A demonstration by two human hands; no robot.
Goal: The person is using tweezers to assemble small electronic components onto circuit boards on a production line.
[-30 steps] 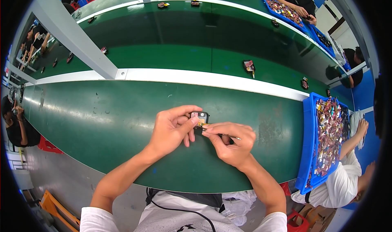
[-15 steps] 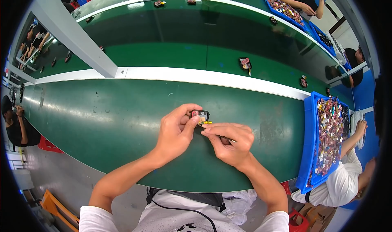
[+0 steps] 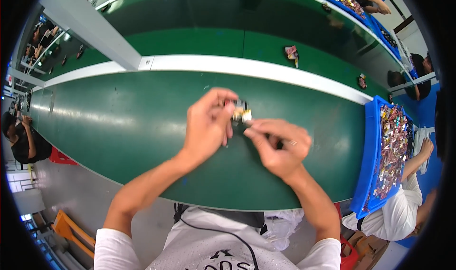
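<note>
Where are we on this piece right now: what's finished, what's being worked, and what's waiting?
Done: small assembled-looking pieces lie farther up the green belt. In hand: the left hand pinches a small dark and yellow component above the belt, while the right hand works at its right end with its fingertips; what it holds I cannot tell. Left: the blue tray on the right is full of small parts.

You get bright, even overhead light; pale glare streaks the belt (image 3: 118, 118) at left. Your hands cast only soft shadows. Fisheye bending curves the white rail (image 3: 266, 70), a black rim rings the view, and edges blur.
</note>
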